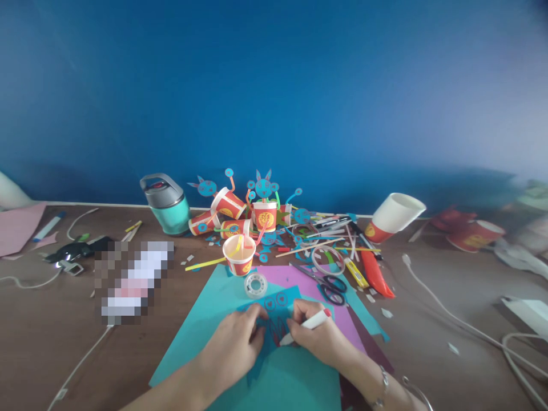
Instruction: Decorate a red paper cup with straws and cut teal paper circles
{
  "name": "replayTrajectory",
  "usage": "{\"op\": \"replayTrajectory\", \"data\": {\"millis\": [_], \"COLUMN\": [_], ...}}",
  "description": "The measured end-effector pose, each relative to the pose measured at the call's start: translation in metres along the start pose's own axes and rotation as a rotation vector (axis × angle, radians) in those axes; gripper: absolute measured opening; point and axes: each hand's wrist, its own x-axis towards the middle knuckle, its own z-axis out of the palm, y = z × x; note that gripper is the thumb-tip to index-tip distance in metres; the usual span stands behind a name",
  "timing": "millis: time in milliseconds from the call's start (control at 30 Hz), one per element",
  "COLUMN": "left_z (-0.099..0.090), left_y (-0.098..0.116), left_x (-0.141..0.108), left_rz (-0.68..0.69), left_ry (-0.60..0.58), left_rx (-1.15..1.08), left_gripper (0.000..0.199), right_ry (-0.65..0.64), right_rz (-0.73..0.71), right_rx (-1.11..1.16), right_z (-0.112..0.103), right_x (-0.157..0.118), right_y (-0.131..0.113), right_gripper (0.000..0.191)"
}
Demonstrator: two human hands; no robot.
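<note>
My right hand (pixel 319 337) is closed around a white marker (pixel 315 321) with a red end, its tip down on a piece of blue paper (pixel 293 294). Drawn on that paper are two small circles with hearts and, below them, long ear-like outlines partly hidden by my hands. With bent fingers, my left hand (pixel 233 345) presses the left side of the blue paper flat. Under it lie larger turquoise sheets (pixel 192 337) and a pink sheet (pixel 349 325). Just beyond my hands are a roll of clear tape (pixel 256 285) and scissors (pixel 327 285) with dark handles.
A paper cup (pixel 238 257) with straws stands behind the tape. Farther back are cup figures (pixel 264 216) with blue paper heads. Around them are a turquoise flask (pixel 171 214), a larger cup (pixel 391 220), a red knife-shaped object (pixel 377 274) and a cable (pixel 449 314).
</note>
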Motion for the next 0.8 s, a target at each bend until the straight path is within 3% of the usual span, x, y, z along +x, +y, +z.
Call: {"op": "replayTrajectory", "data": {"millis": [233,400,800], "left_z": [0.002,0.002,0.002], "left_y": [-0.003,-0.004,-0.002], "left_x": [-0.001,0.000,-0.001], "left_rz": [0.010,0.009,0.016], "left_ry": [0.014,0.012,0.018], "left_rx": [0.007,0.009,0.009], "left_gripper": [0.024,0.025,0.024], "right_ry": [-0.003,0.048,0.064], "right_rz": [0.015,0.082,0.038], "right_rx": [0.042,0.220,0.119], "right_z": [0.001,-0.010,-0.010], "right_x": [0.001,0.000,-0.001], "right_y": [-0.002,-0.004,-0.001], "right_gripper": [0.025,0.021,0.023]}}
